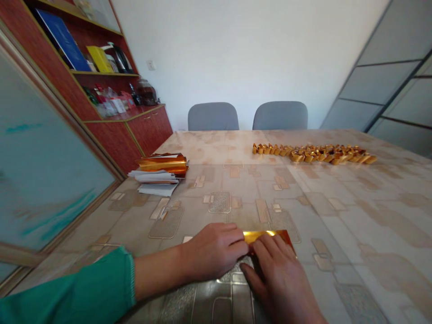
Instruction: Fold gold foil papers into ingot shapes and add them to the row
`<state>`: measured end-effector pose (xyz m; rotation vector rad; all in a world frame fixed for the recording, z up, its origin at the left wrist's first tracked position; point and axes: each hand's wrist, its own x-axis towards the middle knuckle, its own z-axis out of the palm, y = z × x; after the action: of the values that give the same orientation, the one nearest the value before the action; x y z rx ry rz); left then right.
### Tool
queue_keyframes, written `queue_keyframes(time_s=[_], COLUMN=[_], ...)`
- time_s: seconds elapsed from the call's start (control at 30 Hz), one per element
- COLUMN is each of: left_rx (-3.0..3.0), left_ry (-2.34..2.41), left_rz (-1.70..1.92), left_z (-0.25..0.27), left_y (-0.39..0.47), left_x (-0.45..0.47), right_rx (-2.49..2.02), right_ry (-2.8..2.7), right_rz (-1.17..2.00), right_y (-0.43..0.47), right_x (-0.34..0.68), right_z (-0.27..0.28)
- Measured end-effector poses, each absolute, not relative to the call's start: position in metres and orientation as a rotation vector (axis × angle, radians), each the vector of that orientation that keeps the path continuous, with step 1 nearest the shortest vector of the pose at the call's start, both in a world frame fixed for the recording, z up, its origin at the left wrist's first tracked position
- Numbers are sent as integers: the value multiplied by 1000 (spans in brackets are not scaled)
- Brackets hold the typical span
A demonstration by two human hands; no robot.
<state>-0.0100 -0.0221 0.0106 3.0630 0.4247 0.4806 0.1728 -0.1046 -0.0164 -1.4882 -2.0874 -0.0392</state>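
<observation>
A sheet of shiny gold foil paper [261, 235] lies on the table near its front edge, under my fingers. My left hand [219, 247] has its fingers curled onto the sheet's left part, the tips hidden. Close beside it, my right hand [281, 270] bends its fingers over the near edge of the paper, its thumb held apart on the near side. Most of the sheet is covered by both hands, so any fold in it cannot be made out.
At the left stand a gold foil stack [164, 164] and white paper sheets [158, 183]. Rows of small folded gold pieces [317, 154] lie at the far right. Beyond the patterned table [219, 202] are two grey chairs [213, 116]; a red cabinet [148, 128] is at the left.
</observation>
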Motion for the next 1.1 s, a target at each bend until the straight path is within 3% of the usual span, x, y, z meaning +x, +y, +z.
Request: queue_keyframes(time_s=[0.63, 1.1], left_rx=[2455, 2530], left_ry=[775, 904], left_rz=[525, 505], left_z=[10, 8], left_y=[-21, -20], left_x=[-41, -30], right_rx=[-1478, -1603], right_ry=[-1956, -1980], right_rz=[137, -104], right_y=[-119, -113], right_x=[171, 164], right_z=[-15, -18])
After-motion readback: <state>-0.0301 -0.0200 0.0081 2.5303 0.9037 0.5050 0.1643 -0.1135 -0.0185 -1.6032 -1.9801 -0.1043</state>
